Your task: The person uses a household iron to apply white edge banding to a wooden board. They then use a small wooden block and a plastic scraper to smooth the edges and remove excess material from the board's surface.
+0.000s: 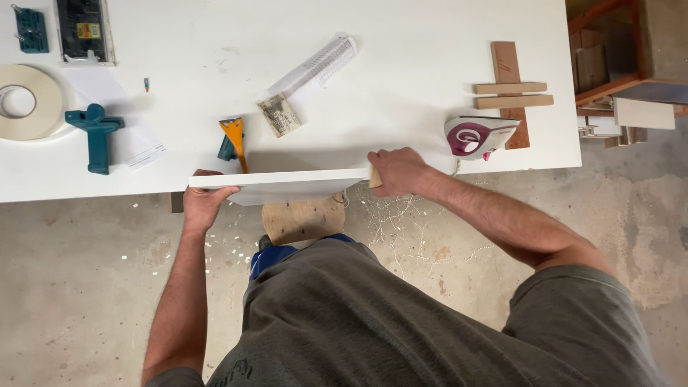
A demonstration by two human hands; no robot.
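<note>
A: Where is the white panel (283,184)?
B: Centre frame, at the tabletop (401,86) edge; left hand (204,201) clamped on one end, right hand (398,170) closed around a wooden block (375,178) at the other.

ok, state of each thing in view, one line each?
white board: on edge at the table's edge, held at both ends
left hand: gripping the board's left end
right hand: presses a small wooden block on the right end
iron: resting on table
tape roll: lying flat

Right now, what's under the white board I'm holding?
Below the white board a wooden block shows, with concrete floor around it. The block's upper part is covered by the board.
</note>
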